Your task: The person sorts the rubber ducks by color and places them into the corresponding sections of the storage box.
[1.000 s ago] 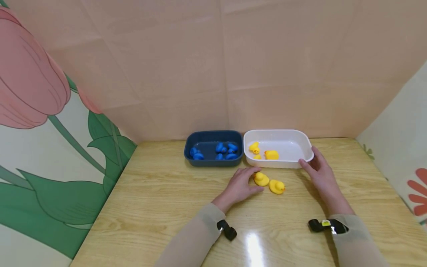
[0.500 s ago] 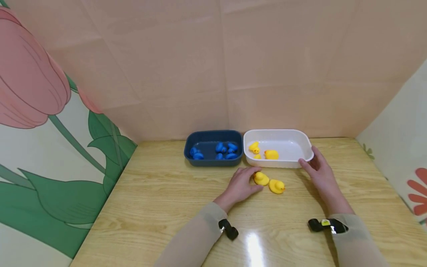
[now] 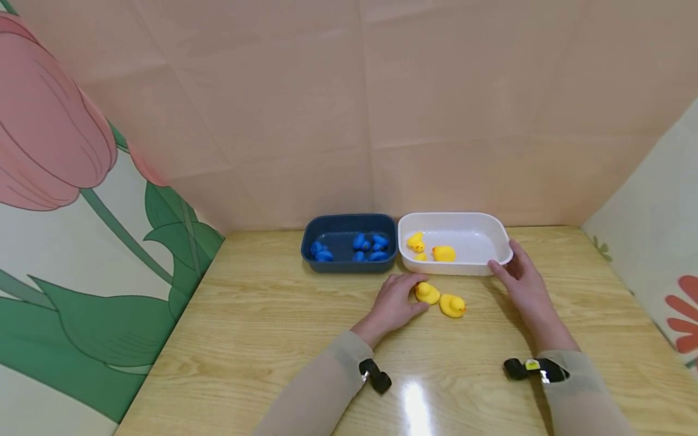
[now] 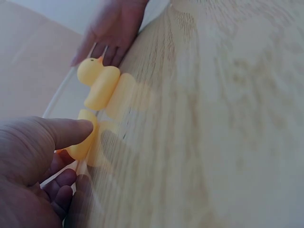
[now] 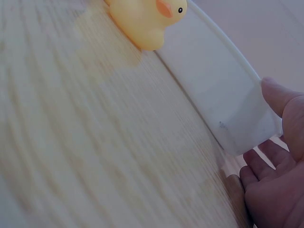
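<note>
My left hand pinches a yellow rubber duck on the table. In the left wrist view the thumb lies across this duck, with fingers on its far side. A second rubber duck sits just to its right, its orange beak and eye showing in the right wrist view. My right hand holds the front right corner of a white tray, thumb at the rim and fingers round the end. Inside the tray's left part lie several yellow ducks.
A dark blue tray stands against the white tray's left side, holding several small blue figures. Both are near the back edge of the wooden table, in front of a pinkish cloth. Floral panels flank the table.
The left forearm has shifted slightly right, and the left thumb has drawn in a little towards the duck. The right hand, both trays and the ducks have stayed put.
</note>
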`<state>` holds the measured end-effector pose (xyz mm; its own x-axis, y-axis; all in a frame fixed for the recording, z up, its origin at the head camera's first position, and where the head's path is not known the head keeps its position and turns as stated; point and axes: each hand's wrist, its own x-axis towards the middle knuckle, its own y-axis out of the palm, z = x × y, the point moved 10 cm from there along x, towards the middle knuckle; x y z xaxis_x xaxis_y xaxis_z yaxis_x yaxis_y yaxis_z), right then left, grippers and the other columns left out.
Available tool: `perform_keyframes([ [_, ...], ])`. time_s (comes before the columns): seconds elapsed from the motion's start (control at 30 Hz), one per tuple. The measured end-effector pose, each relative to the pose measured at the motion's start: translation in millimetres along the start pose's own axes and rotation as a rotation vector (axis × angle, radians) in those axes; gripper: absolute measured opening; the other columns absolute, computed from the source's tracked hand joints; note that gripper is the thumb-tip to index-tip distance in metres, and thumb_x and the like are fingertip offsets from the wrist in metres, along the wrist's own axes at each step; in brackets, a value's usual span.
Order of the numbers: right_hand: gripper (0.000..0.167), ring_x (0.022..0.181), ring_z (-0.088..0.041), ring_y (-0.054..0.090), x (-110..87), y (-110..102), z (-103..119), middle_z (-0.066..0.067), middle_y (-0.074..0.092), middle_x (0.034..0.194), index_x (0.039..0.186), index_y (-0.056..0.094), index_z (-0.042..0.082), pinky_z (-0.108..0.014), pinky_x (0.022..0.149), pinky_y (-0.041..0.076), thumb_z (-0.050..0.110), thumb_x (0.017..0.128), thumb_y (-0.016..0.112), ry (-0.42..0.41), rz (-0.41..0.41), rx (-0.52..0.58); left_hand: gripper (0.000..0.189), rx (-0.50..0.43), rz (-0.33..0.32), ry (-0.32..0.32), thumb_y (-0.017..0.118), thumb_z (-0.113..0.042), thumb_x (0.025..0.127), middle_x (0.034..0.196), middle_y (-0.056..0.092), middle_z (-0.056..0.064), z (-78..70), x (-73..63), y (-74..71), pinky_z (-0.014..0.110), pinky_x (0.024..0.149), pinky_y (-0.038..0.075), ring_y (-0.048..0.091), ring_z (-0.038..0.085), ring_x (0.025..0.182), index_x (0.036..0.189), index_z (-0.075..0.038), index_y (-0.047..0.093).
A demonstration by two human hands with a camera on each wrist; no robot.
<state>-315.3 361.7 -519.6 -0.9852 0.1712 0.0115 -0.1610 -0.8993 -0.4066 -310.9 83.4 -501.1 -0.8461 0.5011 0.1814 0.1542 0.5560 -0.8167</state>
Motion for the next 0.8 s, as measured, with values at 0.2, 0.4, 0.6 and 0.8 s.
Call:
perform_keyframes([
  [0.2,0.099,0.163,-0.051,0.021,0.5,0,-1,-0.018,0.014,0.183,0.179,-0.001,0.027,-0.071,0.125,0.025,0.062,0.109,0.059,0.002,0.0,-0.005,0.056,0.004,0.007,-0.011,0.088,-0.029,0.098,0.146,0.07,-0.008,1.2,1.0,1.9,0.029,0.113,0.044,0.06,0.015,0.127,0.15,-0.021,0.069],
  [0.4,0.1,0.164,-0.05,0.021,2.3,1,-3,-0.018,0.013,0.183,0.179,-0.001,0.027,-0.07,0.126,0.025,0.063,0.108,0.06,0.001,0.008,0.007,0.054,-0.008,0.017,-0.036,0.088,-0.031,0.099,0.145,0.07,-0.01,2.0,0.3,1.8,0.028,0.111,0.044,0.059,0.013,0.125,0.149,-0.023,0.069],
  [0.6,0.101,0.163,-0.05,0.021,2.4,0,-3,-0.019,0.014,0.183,0.179,-0.001,0.026,-0.069,0.126,0.025,0.063,0.108,0.06,-0.006,0.006,0.007,0.053,-0.055,0.012,-0.062,0.088,-0.031,0.099,0.143,0.07,-0.012,1.1,-1.8,-2.2,0.026,0.107,0.046,0.058,0.01,0.12,0.148,-0.023,0.07],
  [0.8,0.101,0.163,-0.05,0.021,1.9,-1,-5,-0.019,0.014,0.183,0.179,-0.001,0.026,-0.068,0.126,0.025,0.062,0.108,0.06,-0.009,0.002,0.01,0.054,-0.078,-0.009,-0.06,0.088,-0.032,0.099,0.143,0.07,-0.009,-3.1,-4.0,-9.5,0.027,0.108,0.047,0.059,0.012,0.122,0.148,-0.019,0.07],
])
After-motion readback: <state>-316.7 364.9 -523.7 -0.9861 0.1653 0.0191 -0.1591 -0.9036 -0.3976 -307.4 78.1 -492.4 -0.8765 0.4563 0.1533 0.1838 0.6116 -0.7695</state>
